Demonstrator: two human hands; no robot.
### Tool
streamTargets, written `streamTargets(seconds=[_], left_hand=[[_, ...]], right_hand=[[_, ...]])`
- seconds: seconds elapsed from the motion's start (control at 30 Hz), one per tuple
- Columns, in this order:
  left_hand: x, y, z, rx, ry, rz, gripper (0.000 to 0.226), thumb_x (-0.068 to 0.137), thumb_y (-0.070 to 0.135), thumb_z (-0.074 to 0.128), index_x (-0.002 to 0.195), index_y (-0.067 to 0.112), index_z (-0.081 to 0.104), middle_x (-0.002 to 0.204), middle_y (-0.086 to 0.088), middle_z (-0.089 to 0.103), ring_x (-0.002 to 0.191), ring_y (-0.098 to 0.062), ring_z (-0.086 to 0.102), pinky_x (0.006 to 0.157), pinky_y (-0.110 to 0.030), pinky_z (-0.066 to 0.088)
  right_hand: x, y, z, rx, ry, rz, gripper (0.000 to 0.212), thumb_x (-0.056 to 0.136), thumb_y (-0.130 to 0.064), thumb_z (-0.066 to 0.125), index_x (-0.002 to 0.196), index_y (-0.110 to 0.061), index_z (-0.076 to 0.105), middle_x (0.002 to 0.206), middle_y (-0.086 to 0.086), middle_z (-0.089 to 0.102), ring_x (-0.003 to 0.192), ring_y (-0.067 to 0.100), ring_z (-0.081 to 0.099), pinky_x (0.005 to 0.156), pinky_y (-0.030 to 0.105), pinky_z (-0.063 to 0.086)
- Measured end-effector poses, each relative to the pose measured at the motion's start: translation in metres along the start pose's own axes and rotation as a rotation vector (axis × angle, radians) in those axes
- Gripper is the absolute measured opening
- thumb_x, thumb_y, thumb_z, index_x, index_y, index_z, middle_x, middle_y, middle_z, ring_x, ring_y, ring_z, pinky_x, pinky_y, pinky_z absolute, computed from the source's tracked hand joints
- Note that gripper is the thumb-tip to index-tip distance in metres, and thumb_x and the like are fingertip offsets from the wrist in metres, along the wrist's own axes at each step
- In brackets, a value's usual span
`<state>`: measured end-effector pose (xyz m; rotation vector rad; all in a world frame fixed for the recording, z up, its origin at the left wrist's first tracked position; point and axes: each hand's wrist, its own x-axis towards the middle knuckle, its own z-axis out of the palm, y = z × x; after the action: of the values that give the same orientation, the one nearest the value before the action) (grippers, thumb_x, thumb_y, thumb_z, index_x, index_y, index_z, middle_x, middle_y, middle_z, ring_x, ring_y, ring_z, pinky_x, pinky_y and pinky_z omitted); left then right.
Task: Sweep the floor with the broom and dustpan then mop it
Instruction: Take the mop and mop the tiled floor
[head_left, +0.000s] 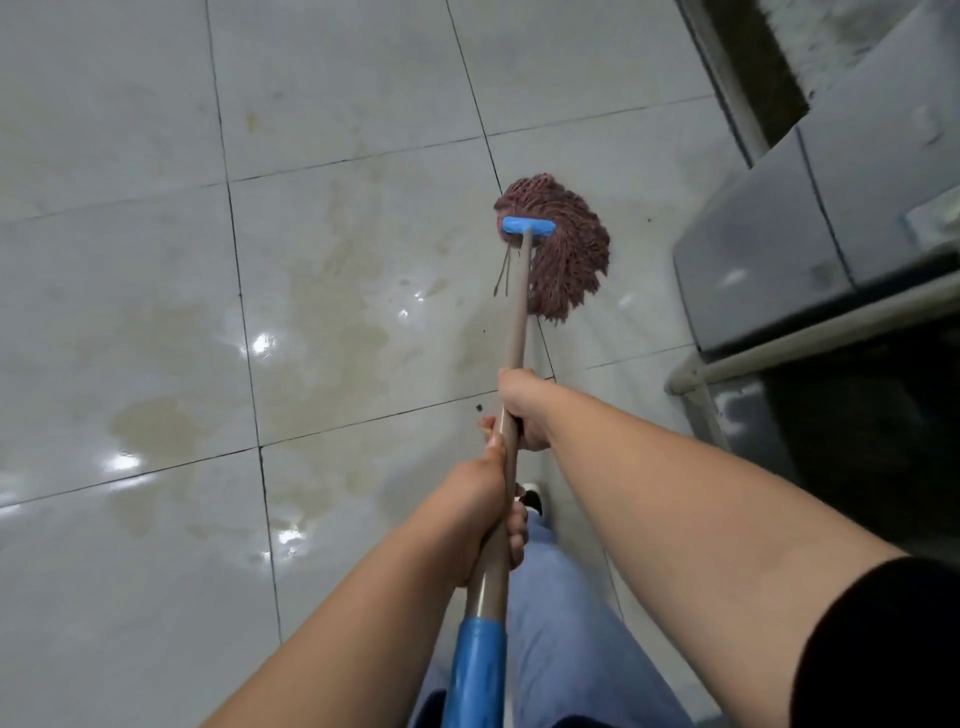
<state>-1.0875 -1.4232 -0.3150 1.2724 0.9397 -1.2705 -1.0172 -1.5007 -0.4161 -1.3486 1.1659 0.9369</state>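
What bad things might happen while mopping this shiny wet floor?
1. The tiled floor looks wet and glossy near the person's shoe; they might slip.
2. The mop head lies close to the grey cabinet; a wide swing may bump it.
3. Brownish stains sit left of the mop and may get missed.

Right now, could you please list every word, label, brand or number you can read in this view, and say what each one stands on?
None: no text can be read in this view.
The mop, its blue head clamp and its blue grip sleeve carry no visible lettering.
The grey cabinet at the right shows only glare and blur.
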Motion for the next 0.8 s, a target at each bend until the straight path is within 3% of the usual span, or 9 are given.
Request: streamTargets(seconds=[0.07, 0.17, 0.27, 0.47, 0.57, 0.7, 0.8], left_hand=[[0.009, 0.033, 0.018, 0.005, 0.004, 0.003, 0.06, 0.09, 0.066, 0.027, 0.073, 0.01, 0.041, 0.035, 0.001, 0.037, 0.024, -0.009, 0.033, 0.034, -0.009, 0.032], [0.014, 0.084, 0.025, 0.063, 0.025, -0.027, 0.062, 0.086, 0.07, 0.027, 0.073, 0.011, 0.04, 0.037, 0.001, 0.037, 0.025, -0.009, 0.033, 0.036, -0.009, 0.033], [0.023, 0.138, 0.02, 0.123, 0.049, -0.044, 0.061, 0.087, 0.07, 0.03, 0.073, 0.011, 0.041, 0.035, 0.002, 0.037, 0.024, -0.008, 0.033, 0.034, -0.009, 0.032], [0.04, 0.241, 0.023, 0.222, 0.043, -0.024, 0.062, 0.087, 0.069, 0.031, 0.067, 0.012, 0.042, 0.036, 0.001, 0.039, 0.025, -0.008, 0.035, 0.034, -0.01, 0.034], [0.051, 0.29, 0.031, 0.242, 0.011, 0.005, 0.061, 0.087, 0.07, 0.031, 0.069, 0.013, 0.041, 0.037, 0.002, 0.039, 0.024, -0.008, 0.035, 0.034, -0.01, 0.036], [0.063, 0.341, 0.041, 0.242, 0.02, 0.008, 0.055, 0.088, 0.066, 0.035, 0.071, 0.014, 0.04, 0.037, 0.003, 0.038, 0.024, -0.008, 0.035, 0.035, -0.009, 0.035], [0.076, 0.363, 0.053, 0.239, 0.043, -0.013, 0.059, 0.088, 0.067, 0.032, 0.072, 0.011, 0.042, 0.036, 0.002, 0.038, 0.024, -0.008, 0.034, 0.035, -0.008, 0.033]], right_hand=[[0.008, -0.032, -0.02, -0.003, 0.009, -0.008, 0.031, 0.1, -0.034, 0.024, 0.126, -0.02, 0.032, 0.065, 0.013, 0.051, 0.031, 0.016, 0.051, 0.029, 0.024, 0.044], [0.019, -0.078, -0.031, 0.032, -0.012, 0.001, 0.036, 0.101, -0.038, 0.024, 0.13, -0.019, 0.033, 0.064, 0.013, 0.051, 0.045, 0.019, 0.049, 0.027, 0.02, 0.042], [0.029, -0.129, -0.03, 0.09, -0.054, -0.01, 0.039, 0.101, -0.037, 0.024, 0.133, -0.017, 0.033, 0.061, 0.014, 0.05, 0.046, 0.019, 0.048, 0.027, 0.02, 0.041], [0.042, -0.222, -0.05, 0.308, -0.077, -0.032, 0.02, 0.102, -0.031, 0.029, 0.109, -0.013, 0.037, 0.068, 0.014, 0.049, 0.049, 0.019, 0.047, 0.027, 0.02, 0.042], [0.053, -0.264, -0.057, 0.39, -0.055, -0.09, 0.028, 0.102, -0.029, 0.032, 0.123, -0.011, 0.038, 0.074, 0.017, 0.05, 0.047, 0.02, 0.044, 0.028, 0.016, 0.041], [0.068, -0.309, -0.068, 0.374, -0.032, -0.147, 0.035, 0.103, -0.027, 0.029, 0.134, -0.011, 0.033, 0.06, 0.016, 0.045, 0.02, 0.016, 0.044, 0.028, 0.015, 0.04], [0.088, -0.332, -0.085, 0.3, -0.069, -0.077, 0.038, 0.103, -0.032, 0.028, 0.136, -0.014, 0.031, 0.061, 0.015, 0.045, 0.036, 0.021, 0.049, 0.029, 0.018, 0.043]])
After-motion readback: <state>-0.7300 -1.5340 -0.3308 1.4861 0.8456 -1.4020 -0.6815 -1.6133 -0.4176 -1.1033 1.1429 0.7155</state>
